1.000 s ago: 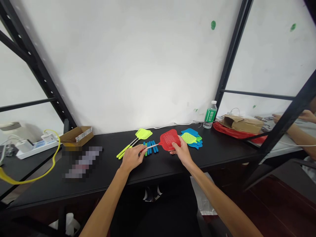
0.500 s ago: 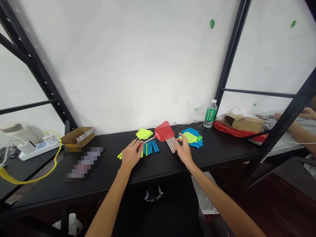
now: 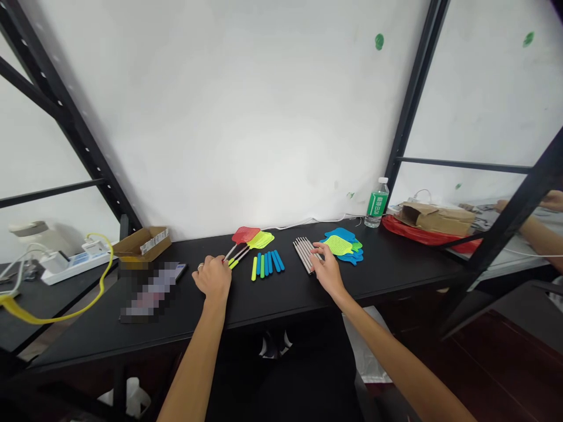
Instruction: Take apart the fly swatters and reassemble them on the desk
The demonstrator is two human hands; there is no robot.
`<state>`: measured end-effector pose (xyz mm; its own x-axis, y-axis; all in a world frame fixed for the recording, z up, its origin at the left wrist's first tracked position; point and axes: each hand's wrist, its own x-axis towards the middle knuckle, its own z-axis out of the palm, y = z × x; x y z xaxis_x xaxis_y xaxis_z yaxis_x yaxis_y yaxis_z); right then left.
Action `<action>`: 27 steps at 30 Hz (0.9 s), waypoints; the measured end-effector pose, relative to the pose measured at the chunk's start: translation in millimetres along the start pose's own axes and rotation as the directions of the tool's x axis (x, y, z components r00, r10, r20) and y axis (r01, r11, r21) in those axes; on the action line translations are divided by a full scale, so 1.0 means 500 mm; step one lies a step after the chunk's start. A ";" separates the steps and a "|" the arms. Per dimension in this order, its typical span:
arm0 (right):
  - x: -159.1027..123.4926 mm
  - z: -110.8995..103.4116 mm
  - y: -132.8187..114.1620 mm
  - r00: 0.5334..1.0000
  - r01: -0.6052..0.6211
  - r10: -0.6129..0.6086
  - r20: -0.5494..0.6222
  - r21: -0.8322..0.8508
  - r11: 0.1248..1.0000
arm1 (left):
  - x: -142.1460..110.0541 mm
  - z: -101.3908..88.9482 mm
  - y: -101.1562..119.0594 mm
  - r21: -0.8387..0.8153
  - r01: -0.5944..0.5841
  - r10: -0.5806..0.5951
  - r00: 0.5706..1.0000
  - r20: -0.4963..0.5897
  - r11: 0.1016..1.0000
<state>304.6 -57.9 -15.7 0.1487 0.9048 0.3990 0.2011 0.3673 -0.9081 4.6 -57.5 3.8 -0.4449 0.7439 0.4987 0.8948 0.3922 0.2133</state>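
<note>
My left hand (image 3: 213,276) is closed around the handle end of a red fly swatter (image 3: 246,235), whose head overlaps the yellow fly swatters (image 3: 263,239) beside it. The fingers hide its grip. To the right lies a row of loose yellow, green and blue handles (image 3: 266,264). My right hand (image 3: 327,267) rests at the right edge of several thin metal rods (image 3: 302,251), fingers apart and slightly bent; it holds nothing that I can see. Just beyond it is a pile of blue, green and yellow swatter heads (image 3: 341,243).
A water bottle (image 3: 377,203) stands at the back right, near a torn cardboard box (image 3: 435,218) on red plastic. At left are an open carton (image 3: 145,246), a power strip (image 3: 74,266) and a yellow cable (image 3: 103,281). Black shelf posts (image 3: 413,88) flank the table (image 3: 281,296).
My left hand has carried the red swatter leftward from above the rods and set its head beside the yellow swatters. My right hand stays by the rods.
</note>
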 end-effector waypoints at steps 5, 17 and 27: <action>0.000 0.001 -0.002 1.000 -0.002 0.002 0.017 0.002 1.000 | 0.001 -0.006 0.003 -0.019 -0.027 0.028 0.997 0.077 0.999; 0.004 0.002 0.000 1.000 0.004 -0.003 0.015 -0.045 0.999 | -0.005 -0.025 0.016 -0.063 0.007 0.004 0.985 0.175 0.998; 0.005 0.005 -0.003 1.000 0.009 -0.008 0.025 -0.038 0.999 | 0.004 -0.008 -0.009 -0.131 0.081 -0.069 0.993 0.092 0.988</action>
<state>302.4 -55.7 -13.4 0.1226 0.9071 0.4027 0.2388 0.3669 -0.8991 -0.4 -60.1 7.2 -0.5072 0.7615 0.4036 0.8530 0.3766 0.3614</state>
